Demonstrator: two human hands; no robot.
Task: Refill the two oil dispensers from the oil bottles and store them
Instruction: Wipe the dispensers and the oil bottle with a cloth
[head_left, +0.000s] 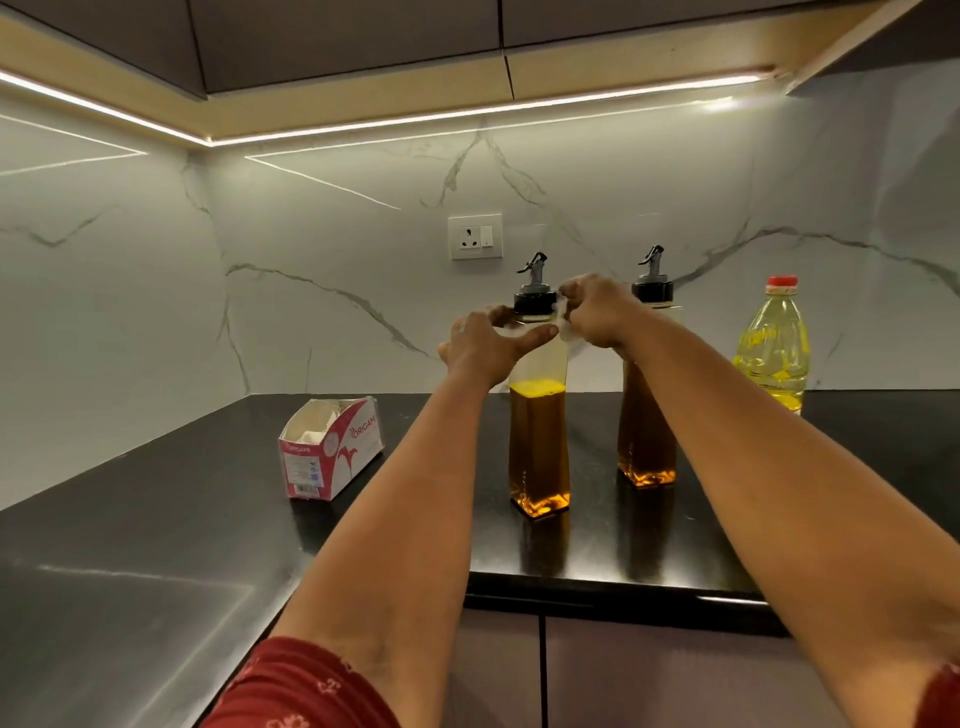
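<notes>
Open tissue box (331, 448) on black counter (156, 519), wall socket (475, 236) behind.

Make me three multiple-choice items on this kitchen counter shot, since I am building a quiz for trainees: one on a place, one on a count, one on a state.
1. Where does the tissue box lie?
A. Left of the dispensers, on the counter
B. Behind the yellow oil bottle
C. On top of a dispenser

2. How many dispensers with pour spouts stand on the counter?
A. One
B. Two
C. Three

3. What is the state of the near dispenser?
A. Empty
B. Full to the cap
C. Partly filled, upper part clear

Answers: 1 A, the box lies left of both dispensers. 2 B, the near dispenser and the far dispenser are the only ones; the yellow oil bottle has a red cap. 3 C, the amber oil ends below where the left hand grips it, while the right hand pinches a white tissue at its neck.
</notes>
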